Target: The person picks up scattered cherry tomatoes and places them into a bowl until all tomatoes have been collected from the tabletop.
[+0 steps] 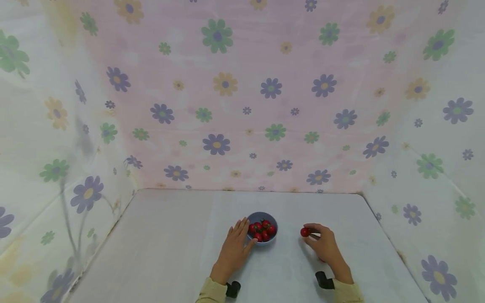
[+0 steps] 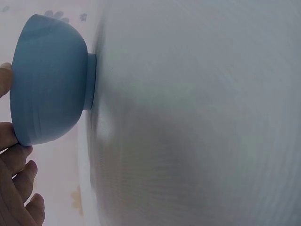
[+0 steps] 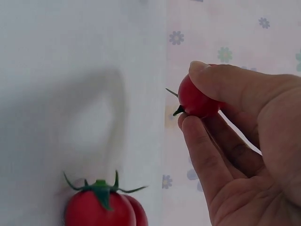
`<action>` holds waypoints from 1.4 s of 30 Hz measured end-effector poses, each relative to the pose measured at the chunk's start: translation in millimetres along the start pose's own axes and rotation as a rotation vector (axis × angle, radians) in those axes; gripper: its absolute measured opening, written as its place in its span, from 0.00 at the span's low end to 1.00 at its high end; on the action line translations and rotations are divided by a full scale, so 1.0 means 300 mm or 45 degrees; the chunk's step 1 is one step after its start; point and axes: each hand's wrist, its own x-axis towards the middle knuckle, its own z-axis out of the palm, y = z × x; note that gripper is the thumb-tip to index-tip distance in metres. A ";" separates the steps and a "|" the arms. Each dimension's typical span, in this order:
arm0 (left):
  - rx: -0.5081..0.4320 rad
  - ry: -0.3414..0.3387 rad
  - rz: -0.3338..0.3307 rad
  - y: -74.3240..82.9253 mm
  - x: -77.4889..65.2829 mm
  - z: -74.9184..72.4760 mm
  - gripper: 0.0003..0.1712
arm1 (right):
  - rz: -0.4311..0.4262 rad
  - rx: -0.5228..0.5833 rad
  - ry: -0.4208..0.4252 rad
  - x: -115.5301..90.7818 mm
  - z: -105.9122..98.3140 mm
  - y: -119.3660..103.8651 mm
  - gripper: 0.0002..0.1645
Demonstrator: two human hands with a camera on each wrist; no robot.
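I'm seeing one tomato being pinched between thumb and fingertips of the right hand, right of the blue bowl of tomatoes; a tomato pair is lying nearby on the table. The left hand, fingers loosely extended, is touching the bowl's rim.

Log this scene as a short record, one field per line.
Left hand: touches the rim of the bowl
Right hand: pinches a single tomato, held above the table
Bowl: blue, upright on the table
Bowl contents: several red tomatoes; exact count unclear
Loose on table: a green-topped tomato near the right hand, another red one partly hidden behind it
Surroundings: floral cloth behind and at both sides
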 end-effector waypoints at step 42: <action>-0.053 0.014 -0.021 -0.003 0.003 0.009 0.42 | -0.283 0.310 -0.117 -0.010 0.186 -0.150 0.26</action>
